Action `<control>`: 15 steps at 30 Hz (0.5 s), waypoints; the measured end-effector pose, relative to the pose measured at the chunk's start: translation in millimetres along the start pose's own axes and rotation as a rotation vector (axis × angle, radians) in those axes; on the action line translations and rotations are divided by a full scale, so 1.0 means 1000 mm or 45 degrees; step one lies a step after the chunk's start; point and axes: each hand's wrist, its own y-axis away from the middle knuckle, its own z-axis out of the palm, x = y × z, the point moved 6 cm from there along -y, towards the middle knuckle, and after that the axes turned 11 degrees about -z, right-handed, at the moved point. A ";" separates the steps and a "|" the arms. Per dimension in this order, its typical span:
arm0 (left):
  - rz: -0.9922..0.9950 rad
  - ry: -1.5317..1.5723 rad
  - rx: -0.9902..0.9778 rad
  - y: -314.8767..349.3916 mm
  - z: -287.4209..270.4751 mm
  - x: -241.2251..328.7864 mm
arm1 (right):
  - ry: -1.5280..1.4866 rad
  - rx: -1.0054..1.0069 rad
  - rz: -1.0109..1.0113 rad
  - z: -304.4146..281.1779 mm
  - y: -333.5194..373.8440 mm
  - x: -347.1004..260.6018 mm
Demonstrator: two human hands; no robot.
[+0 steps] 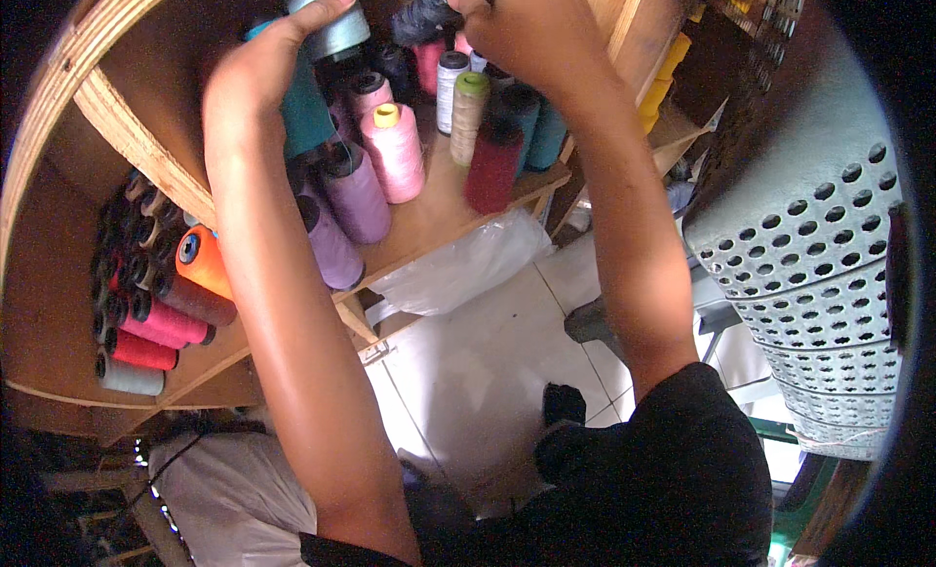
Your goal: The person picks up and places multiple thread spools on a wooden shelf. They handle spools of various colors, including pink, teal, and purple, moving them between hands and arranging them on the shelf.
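At the top of the head view, my left hand lays its thumb across a pale blue thread cone; its other fingers are mostly hidden. Just under that hand stands a teal thread cone. My right hand grips the end of a dark navy thread cone, tilted on its side above the shelf. Below and between my hands stand a pink cone with a yellow top, lilac cones, a white cone, a beige cone and a dark red cone.
A wooden shelf board bears the cones, with an upright divider on the left. Beyond it lie several stacked cones and an orange cone. A clear plastic bag hangs below. A perforated grey panel rises at the right.
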 end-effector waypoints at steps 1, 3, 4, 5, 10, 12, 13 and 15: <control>0.008 -0.022 0.008 0.001 -0.004 0.002 | -0.064 -0.014 -0.070 -0.002 0.000 -0.005; 0.007 -0.011 -0.039 -0.009 0.004 -0.003 | -0.155 -0.063 -0.198 -0.006 0.002 -0.007; 0.002 0.014 -0.072 -0.015 0.006 -0.006 | -0.171 -0.147 -0.208 -0.003 0.003 -0.008; -0.002 0.037 -0.104 -0.011 0.012 -0.004 | -0.189 -0.230 -0.216 0.001 0.004 -0.008; 0.206 0.141 0.140 0.048 0.020 0.017 | -0.140 -0.425 -0.308 0.039 0.007 -0.002; 0.234 0.122 0.239 0.063 0.001 0.022 | -0.186 -0.504 -0.265 0.061 -0.005 -0.015; 0.227 0.128 0.213 0.055 0.009 0.019 | -0.182 -0.573 -0.243 0.070 0.000 -0.008; 0.212 0.134 0.156 0.040 0.025 0.014 | -0.180 -0.709 -0.196 0.092 0.012 0.010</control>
